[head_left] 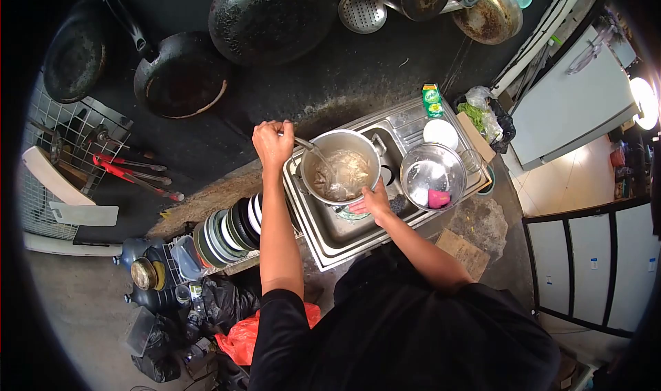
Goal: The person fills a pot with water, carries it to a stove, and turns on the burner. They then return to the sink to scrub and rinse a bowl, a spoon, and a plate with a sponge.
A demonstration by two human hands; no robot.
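A grey metal pot is at the sink, with cloudy water and pale pieces in it. Water pours into it from the metal tap, which reaches over its left rim. My left hand is closed round the wall end of that tap. At the pot's lower right side, my right hand holds the rim, thumb up along the edge and fingers spread against the wall. The steel sink lies beneath. Right of the pot stands a shiny metal bowl with a pink thing in it.
On the drainboard are a green carton and a white round item. Plates stand in a rack left of the sink. Black pans hang on the dark wall. A red bag lies below.
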